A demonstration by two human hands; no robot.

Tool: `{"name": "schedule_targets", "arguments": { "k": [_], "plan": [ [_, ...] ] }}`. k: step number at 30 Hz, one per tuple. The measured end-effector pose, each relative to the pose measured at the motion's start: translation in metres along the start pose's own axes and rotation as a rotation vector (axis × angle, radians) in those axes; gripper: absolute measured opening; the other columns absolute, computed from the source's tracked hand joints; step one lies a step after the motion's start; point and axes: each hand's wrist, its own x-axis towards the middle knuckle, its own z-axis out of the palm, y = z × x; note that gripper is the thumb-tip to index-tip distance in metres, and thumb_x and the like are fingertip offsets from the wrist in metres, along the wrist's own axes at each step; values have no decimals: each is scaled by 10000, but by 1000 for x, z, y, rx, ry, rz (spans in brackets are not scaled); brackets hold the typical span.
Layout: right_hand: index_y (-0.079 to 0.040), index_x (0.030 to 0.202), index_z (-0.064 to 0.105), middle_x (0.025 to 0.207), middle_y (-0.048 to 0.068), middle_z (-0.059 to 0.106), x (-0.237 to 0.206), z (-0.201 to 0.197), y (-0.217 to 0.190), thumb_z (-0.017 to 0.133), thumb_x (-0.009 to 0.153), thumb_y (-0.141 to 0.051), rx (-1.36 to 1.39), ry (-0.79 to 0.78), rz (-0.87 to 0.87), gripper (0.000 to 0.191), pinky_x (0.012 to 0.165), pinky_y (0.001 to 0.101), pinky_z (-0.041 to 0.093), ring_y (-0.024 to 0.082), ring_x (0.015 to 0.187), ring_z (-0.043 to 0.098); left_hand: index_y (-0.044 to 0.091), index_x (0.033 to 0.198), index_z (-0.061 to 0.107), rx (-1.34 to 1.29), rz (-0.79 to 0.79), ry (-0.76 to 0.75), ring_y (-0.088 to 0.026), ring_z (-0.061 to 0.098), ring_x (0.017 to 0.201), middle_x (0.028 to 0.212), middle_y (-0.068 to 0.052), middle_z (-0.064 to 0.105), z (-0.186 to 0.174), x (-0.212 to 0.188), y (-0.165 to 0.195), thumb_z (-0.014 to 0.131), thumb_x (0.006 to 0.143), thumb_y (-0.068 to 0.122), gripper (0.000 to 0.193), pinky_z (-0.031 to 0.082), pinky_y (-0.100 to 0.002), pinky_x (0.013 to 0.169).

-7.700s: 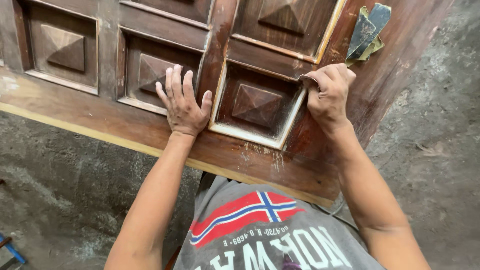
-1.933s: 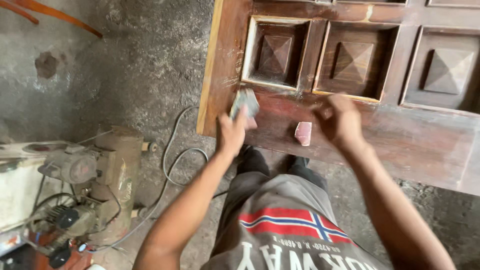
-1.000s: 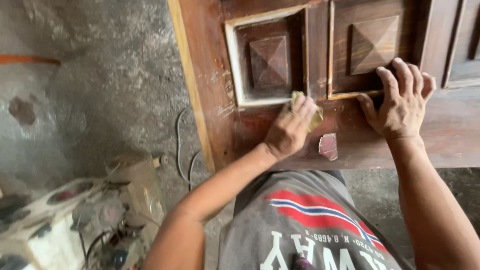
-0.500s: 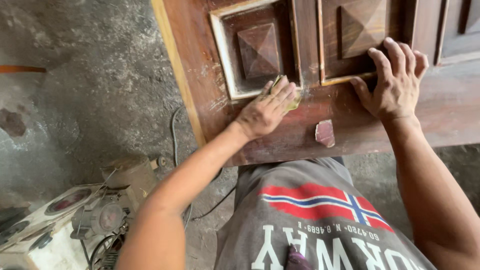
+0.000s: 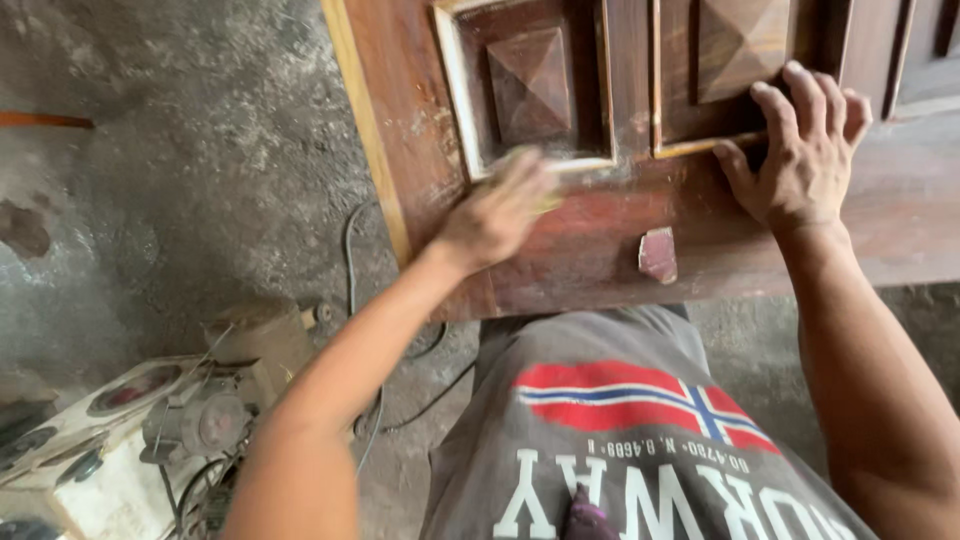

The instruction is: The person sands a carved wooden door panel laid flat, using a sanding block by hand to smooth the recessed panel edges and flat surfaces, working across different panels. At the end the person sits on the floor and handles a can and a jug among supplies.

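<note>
At frame centre, the left hand (image 5: 497, 208), blurred, presses a yellowish scrap of sandpaper (image 5: 545, 200) against the pale lower moulding of a brown panelled wooden door (image 5: 590, 255); its fingers close over the scrap. The right hand (image 5: 800, 150), fingers spread flat at upper right, steadies the door. A small reddish folded abrasive piece (image 5: 658, 254) lies between them.

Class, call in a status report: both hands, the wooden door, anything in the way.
Left hand blurred, pressing a yellowish pad on door by carved panel. Right hand flat, bracing. Loose sandpaper scrap lies between.

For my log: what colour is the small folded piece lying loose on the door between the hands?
Dull reddish-pink, the folded piece shows best in the head view.
</note>
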Motion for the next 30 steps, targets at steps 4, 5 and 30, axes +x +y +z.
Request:
{"name": "schedule_targets", "arguments": {
  "k": [4, 5, 30],
  "plan": [
    [-100, 1393, 555, 1513, 133, 478, -2, 1, 2, 785, 1023, -433, 6, 20, -17, 549, 1254, 500, 234, 322, 1456, 415, -96, 1018, 717, -126, -446, -225, -363, 636, 1180, 1104, -271, 707, -116, -49, -74, 530, 921, 6, 233, 534, -454, 1099],
    [-107, 1389, 558, 1510, 128, 481, -2, 2, 3, 790, 1011, -427, -5, 25, -14, 547, 1253, 498, 235, 319, 1471, 417, -171, 1189, 630, -41, -535, -40, -366, 631, 1240, 1234, -286, 666, -120, -39, -90, 509, 1002, 16, 290, 546, -430, 1106],
    [-115, 1378, 571, 1504, 106, 504, 11, -13, -14, 820, 965, -390, -41, 53, -14, 555, 1245, 455, 270, 293, 1415, 445, 10, 1161, 658, 74, -726, 227, -417, 289, 1540, 1646, -119, 307, -16, 24, -52, 472, 1061, 60, 217, 343, -544, 1213]
  ]
}}
